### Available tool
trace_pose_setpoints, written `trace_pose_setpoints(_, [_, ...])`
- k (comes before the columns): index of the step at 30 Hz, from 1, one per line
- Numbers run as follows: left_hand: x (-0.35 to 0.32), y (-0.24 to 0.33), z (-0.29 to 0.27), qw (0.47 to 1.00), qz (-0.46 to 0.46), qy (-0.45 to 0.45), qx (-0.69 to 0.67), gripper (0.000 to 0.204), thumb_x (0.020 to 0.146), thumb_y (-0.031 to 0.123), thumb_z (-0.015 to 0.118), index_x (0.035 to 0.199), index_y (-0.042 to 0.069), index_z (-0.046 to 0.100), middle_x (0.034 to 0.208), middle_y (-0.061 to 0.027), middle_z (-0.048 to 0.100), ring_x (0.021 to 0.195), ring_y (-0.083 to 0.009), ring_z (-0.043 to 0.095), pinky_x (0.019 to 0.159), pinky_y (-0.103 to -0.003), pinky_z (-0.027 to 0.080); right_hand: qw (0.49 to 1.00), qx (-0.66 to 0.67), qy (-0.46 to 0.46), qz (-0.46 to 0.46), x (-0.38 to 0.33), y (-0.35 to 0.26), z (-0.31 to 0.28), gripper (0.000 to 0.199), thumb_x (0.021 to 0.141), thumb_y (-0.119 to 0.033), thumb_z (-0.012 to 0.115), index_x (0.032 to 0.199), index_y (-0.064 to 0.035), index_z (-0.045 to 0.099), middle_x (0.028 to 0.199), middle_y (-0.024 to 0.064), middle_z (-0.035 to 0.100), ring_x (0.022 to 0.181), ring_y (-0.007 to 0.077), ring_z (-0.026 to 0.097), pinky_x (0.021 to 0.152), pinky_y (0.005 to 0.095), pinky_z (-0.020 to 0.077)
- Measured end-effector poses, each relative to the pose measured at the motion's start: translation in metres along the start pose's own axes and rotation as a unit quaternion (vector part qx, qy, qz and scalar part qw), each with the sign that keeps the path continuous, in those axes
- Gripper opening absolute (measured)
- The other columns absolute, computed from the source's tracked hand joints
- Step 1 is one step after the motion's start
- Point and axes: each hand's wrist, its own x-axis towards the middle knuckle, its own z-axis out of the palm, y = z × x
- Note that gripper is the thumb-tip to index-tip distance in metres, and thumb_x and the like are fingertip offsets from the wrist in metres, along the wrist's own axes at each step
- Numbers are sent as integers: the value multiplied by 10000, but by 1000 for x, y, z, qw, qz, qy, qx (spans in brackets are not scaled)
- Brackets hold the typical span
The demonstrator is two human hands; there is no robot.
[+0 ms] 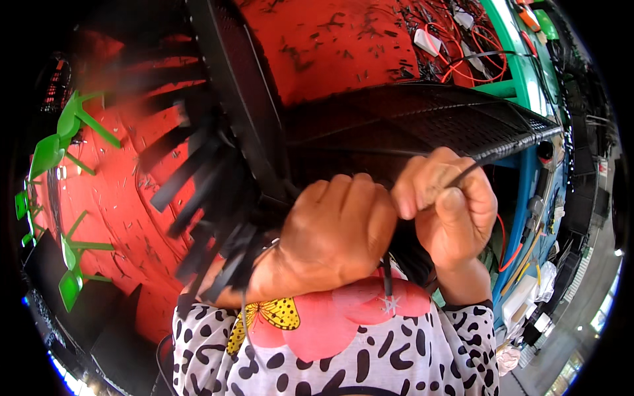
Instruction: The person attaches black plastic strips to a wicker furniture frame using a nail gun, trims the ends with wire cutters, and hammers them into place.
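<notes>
Landmark: a black mesh panel [422, 115] is held close under the camera, above a red table [330, 39]; all places below are given from it.

Left hand: the left hand [337, 231] is curled into a closed fist just below the panel's lower edge, its back turned to the camera. What lies inside the fist cannot be told for sure; a thin black strap [387, 277] is seen hanging down from under it.

Right hand: the right hand [449, 204] is set just right of the left, the two touching at the knuckles. Its thumb and forefinger are pinched narrow on a black cable tie [462, 177].

Cable tie: its free end is seen running up and to the right from the pinch, toward the panel's lower right edge. Its long axis lies on a slant, low at the left and high at the right.

Key relation: the tie sits in the right hand's fingertips and is nearer to that hand; the left hand lies beside and below it, at the near end of the tie's line.

Left of the panel: a bundle of black strips [198, 198] is blurred, fanned out down and to the left.

Far left: green plastic parts [63, 132] lie on the table.

Above the panel: red wires [462, 53] and small black offcuts are scattered on the table.

Below the hands: spotted sleeves [370, 356] with a pink flower print are seen.
</notes>
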Motion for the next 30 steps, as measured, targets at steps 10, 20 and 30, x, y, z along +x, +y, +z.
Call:
trace_pose_setpoints(10, [2, 6, -11, 992, -61, -107, -28, 172, 625, 1, 618, 773, -64, 560, 724, -146, 554, 570, -218, 566, 452, -271, 403, 996, -63, -25, 49, -5, -19, 1, 235, 914, -105, 523, 761, 51, 436, 728, 140, 466, 585, 185, 497, 503, 271, 395])
trace_pose_setpoints(20, [16, -9, -11, 995, -61, -77, -23, 182, 697, 40, 684, 789, -31, 543, 729, -150, 549, 563, -268, 546, 461, -350, 418, 973, -206, -52, 90, 42, -29, 5, 181, 906, -132, 500, 818, 26, 483, 691, 100, 493, 597, 158, 494, 545, 243, 385])
trace_pose_setpoints(30, [26, -22, -8, 994, -74, -73, 15, 249, 673, 44, 722, 857, 9, 558, 778, -128, 598, 658, -304, 594, 566, -361, 483, 937, -340, -81, 23, 96, -3, -5, 231, 828, -105, 608, 685, 29, 487, 588, 159, 522, 519, 283, 496, 513, 357, 382])
